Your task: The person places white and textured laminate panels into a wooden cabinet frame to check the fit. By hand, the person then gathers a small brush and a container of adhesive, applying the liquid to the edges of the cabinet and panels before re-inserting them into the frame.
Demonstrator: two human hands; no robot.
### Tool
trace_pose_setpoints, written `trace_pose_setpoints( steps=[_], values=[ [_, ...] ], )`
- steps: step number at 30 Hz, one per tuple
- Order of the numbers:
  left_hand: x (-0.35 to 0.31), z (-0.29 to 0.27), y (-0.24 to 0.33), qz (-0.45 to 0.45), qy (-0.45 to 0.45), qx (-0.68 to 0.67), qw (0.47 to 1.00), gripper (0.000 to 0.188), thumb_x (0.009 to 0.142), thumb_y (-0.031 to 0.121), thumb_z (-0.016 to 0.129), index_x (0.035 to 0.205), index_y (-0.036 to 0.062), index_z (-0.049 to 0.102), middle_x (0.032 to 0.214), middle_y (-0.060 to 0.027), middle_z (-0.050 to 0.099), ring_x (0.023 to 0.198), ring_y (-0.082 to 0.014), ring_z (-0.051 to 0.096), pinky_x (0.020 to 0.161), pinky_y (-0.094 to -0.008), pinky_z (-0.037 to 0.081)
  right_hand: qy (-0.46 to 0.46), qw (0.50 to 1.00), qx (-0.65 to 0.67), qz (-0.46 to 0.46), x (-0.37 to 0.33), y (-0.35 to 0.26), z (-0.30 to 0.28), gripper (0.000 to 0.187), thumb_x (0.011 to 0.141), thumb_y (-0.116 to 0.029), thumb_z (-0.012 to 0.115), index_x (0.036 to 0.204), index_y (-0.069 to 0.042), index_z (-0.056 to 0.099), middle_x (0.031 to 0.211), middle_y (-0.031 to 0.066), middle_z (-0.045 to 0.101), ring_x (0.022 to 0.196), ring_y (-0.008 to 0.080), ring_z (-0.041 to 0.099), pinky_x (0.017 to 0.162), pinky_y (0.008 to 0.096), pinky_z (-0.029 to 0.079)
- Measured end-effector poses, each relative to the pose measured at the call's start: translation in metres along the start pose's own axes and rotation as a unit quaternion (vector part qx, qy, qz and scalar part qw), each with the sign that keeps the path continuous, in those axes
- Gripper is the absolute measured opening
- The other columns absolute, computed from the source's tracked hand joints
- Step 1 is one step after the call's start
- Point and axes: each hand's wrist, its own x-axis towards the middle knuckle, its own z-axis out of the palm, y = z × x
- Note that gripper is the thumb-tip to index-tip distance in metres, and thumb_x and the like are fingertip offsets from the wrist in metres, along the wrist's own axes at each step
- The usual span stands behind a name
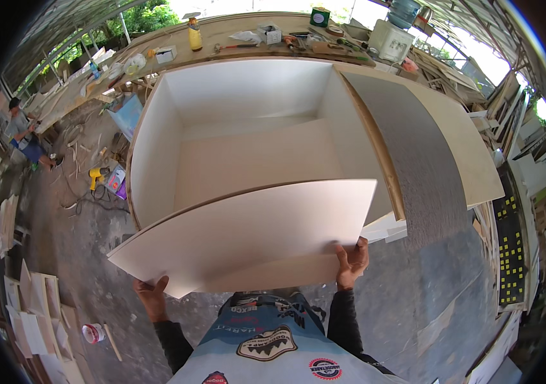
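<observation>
A large white panel point(253, 230) is held tilted in front of me, its far edge over the near side of an open white box cabinet point(157, 128). My left hand point(151, 296) grips the panel's lower left corner, thumb on the white face. At its right edge, my right hand point(352, 262) has the thumb on the face and the fingers behind, mostly hidden. Inside the cabinet, the pale bottom shows beyond the panel. To the right, a grey wood-grain board point(414, 141) lies alongside the cabinet wall.
At the back, a long workbench point(234, 46) carries a yellow bottle point(195, 34), a hammer point(237, 46) and several tools. A yellow power tool point(98, 175) with a cord lies on the floor at left. White offcuts point(42, 313) stand lower left. Another person point(24, 131) works far left.
</observation>
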Motion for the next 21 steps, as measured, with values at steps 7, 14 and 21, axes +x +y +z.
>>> trace_pose_setpoints(
  steps=[7,14,21],
  values=[
    [0.001,0.006,0.001,0.028,0.005,-0.024,0.999,0.038,0.082,0.006,0.076,0.115,-0.0019,0.059,0.105,-0.0068,0.066,0.093,-0.0146,0.061,0.084,-0.0269,0.047,0.026,0.998,0.006,0.053,-0.002,0.017,0.002,0.033,0.086,-0.002,0.073,0.112,-0.003,0.053,0.104,0.0042,0.057,0.1,0.0146,0.054,0.091,0.0274,0.042],
    [0.018,0.065,0.057,0.079,0.044,0.005,0.996,0.029,0.092,0.012,0.069,0.113,-0.0048,0.059,0.102,-0.0064,0.065,0.091,-0.0132,0.059,0.082,-0.0267,0.047,0.042,0.962,-0.264,0.049,0.03,-0.03,0.051,0.037,0.091,-0.017,0.069,0.116,0.006,0.055,0.104,0.0174,0.063,0.096,0.0261,0.06,0.088,0.0361,0.047],
    [0.032,0.072,0.075,0.031,-0.019,0.006,0.999,0.028,0.097,0.018,0.063,0.113,-0.0043,0.059,0.102,-0.0056,0.066,0.089,-0.0106,0.059,0.08,-0.0266,0.047,-0.034,0.938,-0.345,-0.013,0.075,0.007,0.054,0.047,0.088,-0.013,0.066,0.127,0.007,0.049,0.119,0.0309,0.059,0.111,0.0477,0.057,0.094,0.048,0.047]
  ],
)
